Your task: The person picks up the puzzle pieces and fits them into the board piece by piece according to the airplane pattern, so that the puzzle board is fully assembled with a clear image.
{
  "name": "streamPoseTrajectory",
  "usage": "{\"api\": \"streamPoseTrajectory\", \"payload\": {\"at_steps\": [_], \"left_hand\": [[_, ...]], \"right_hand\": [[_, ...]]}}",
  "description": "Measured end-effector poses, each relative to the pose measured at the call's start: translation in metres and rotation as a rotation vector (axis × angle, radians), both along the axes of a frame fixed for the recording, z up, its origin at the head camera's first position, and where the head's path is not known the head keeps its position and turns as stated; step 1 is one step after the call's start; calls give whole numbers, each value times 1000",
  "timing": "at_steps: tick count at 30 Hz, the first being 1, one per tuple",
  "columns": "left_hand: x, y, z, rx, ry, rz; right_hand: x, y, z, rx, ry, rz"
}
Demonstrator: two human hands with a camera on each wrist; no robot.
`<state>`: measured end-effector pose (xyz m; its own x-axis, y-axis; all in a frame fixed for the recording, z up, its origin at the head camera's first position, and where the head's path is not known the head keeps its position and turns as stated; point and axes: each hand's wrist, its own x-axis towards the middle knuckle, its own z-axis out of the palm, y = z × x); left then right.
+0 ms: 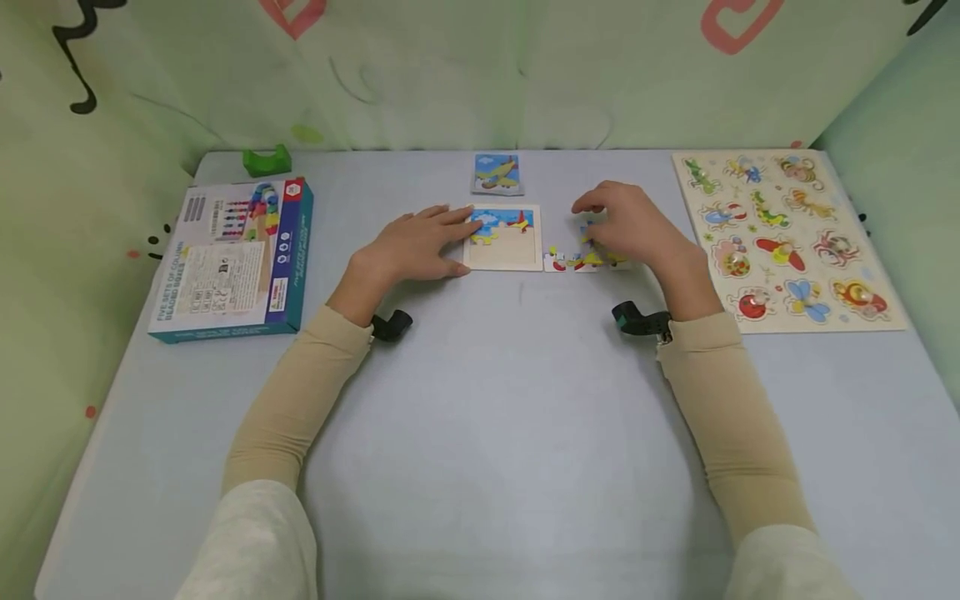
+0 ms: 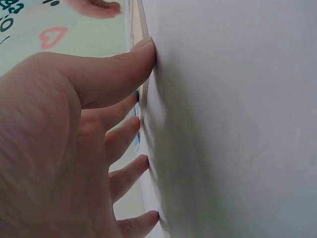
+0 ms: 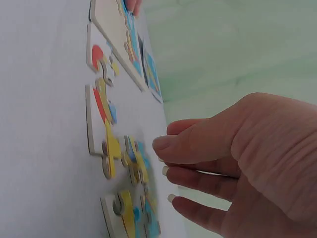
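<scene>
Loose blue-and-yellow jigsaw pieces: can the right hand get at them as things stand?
Likely yes: the right hand is close to the blue-and-yellow jigsaw pieces, appears empty, and the right wrist view shows nothing between.

Head view: soft, even light; faint shadows beside the forearms (image 1: pixel 288 408) on pale tabletop (image 1: pixel 510 450). Wrist views dimmer, greyer: broad diffuse shadow beside left hand (image 2: pixel 84 124); green backdrop (image 3: pixel 223 49) softly blurred.
</scene>
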<state>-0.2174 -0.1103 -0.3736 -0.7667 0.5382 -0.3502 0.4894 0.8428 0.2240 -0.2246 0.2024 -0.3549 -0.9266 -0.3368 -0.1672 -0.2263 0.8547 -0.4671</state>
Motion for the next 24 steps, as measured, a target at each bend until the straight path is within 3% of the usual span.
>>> {"api": "streamPoseTrajectory", "payload": {"at_steps": [7,24], "left_hand": [[0,-1,-1,13,1,-2],[0,-1,0,25,-4,-1]], "right_hand": [[-2,20,-5,10,-4,19],[-3,14,-11,33,0,-13]]}}
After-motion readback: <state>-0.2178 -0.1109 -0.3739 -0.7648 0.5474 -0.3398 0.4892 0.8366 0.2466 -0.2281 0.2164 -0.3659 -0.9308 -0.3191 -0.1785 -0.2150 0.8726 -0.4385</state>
